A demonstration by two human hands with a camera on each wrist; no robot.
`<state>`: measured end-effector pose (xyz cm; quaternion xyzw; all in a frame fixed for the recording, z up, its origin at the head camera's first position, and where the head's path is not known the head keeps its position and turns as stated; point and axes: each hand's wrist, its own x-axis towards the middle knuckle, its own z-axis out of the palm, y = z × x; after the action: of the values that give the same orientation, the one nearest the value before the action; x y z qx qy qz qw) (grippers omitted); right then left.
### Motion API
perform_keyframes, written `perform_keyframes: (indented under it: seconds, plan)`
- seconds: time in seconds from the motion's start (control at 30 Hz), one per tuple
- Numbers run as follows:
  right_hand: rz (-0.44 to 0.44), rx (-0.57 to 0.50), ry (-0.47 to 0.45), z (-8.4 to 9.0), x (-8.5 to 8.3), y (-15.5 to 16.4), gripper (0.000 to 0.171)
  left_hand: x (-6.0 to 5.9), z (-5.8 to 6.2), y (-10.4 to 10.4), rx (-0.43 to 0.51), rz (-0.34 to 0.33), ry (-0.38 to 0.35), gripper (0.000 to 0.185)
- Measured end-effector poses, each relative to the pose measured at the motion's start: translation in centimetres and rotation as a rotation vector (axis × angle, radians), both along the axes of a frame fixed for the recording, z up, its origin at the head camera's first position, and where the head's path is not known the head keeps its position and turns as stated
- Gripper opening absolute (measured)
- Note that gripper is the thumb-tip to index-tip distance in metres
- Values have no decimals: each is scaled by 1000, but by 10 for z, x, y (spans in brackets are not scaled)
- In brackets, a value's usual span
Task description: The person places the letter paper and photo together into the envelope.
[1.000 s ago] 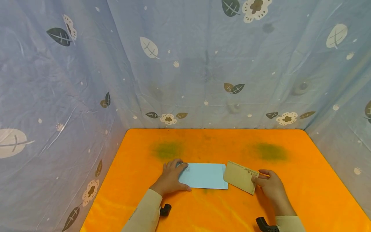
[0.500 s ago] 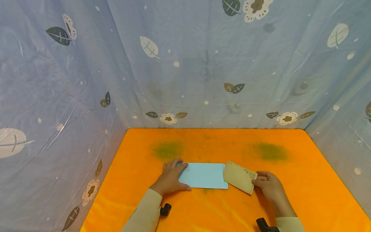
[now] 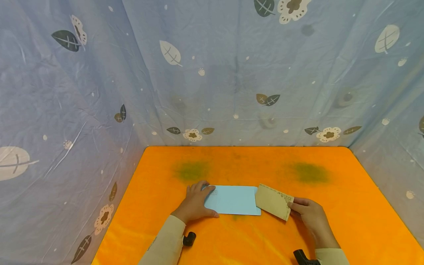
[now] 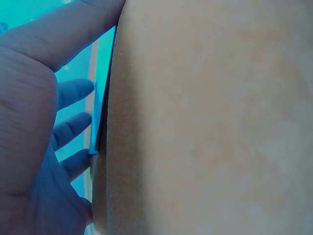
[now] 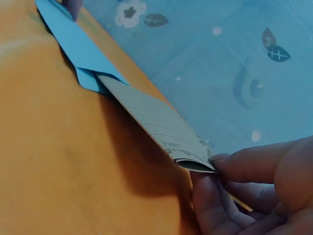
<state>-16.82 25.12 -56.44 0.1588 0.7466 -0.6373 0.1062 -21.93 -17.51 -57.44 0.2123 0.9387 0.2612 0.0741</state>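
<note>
Orange counter (image 3: 251,239), blue floral cloth (image 3: 232,73) behind. Left hand (image 3: 195,202) presses flat, fingers straight, on blue envelope (image 3: 233,200). Right hand (image 3: 309,213) pinches tan card (image 3: 272,201), its far edge at the envelope's mouth.

Orange cloth (image 3: 331,221) covered the table, with two dull green smudges (image 3: 191,170) toward its far edge — one left, one right. Blue fabric backdrop (image 3: 232,66) enclosed three sides — printed with leaves, cream flowers (image 3: 328,134) and small white dots. It was creased, most visibly on the left panel.
</note>
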Motion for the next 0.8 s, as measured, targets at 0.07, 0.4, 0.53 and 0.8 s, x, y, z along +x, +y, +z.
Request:
perform_keyframes:
  seconds: [0.07, 0.4, 0.53, 0.8]
  plan:
    - [-20, -3, 3, 0, 0, -1, 57, 0, 1, 0, 2, -2, 1, 101]
    - [-51, -10, 15, -2, 2, -4, 50, 1, 5, 1, 8, -3, -12, 99]
    - [-65, -44, -7, -1, 2, -1, 50, 0, 4, 1, 11, -4, -17, 100]
    - [-92, -141, -19, -1, 4, 1, 46, 1, 5, 1, 5, -10, -11, 100]
